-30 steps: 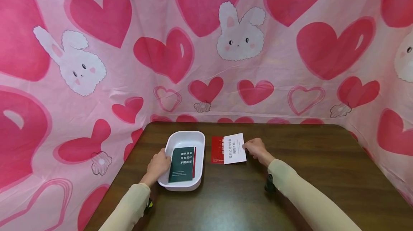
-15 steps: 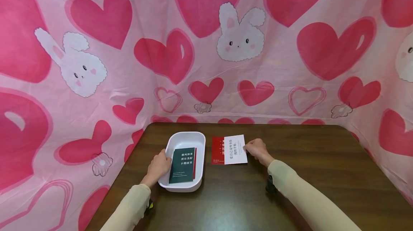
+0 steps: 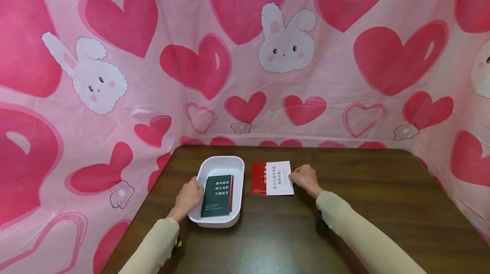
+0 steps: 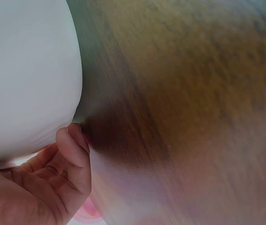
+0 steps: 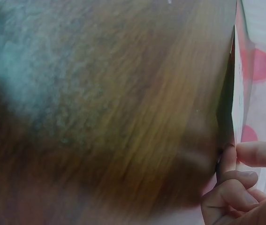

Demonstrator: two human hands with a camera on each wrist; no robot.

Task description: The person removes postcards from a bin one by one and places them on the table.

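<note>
My left hand (image 3: 188, 196) grips the left side of a white plastic tray (image 3: 221, 161); the left wrist view shows curled fingers (image 4: 76, 164) at the tray's wall (image 4: 25, 70). Inside the tray lies a dark green card (image 3: 215, 202) with white lettering, and a strip of red (image 3: 231, 193) shows from beneath it. Right of the tray, a white card (image 3: 278, 178) with black lettering overlaps a red card (image 3: 258, 180). My right hand (image 3: 305, 179) pinches the white card's right edge between thumb and finger. In the right wrist view that card (image 5: 237, 93) is edge-on, slightly above the table.
All of this stands on a dark brown wooden table (image 3: 375, 189) with rounded far corners. A pink cloth (image 3: 337, 74) with hearts and rabbits hangs behind the table and along both sides.
The white card has turned slightly, its edges now more in line with the red card's. My right hand keeps its pinch, and the left hand and tray stay in place.
</note>
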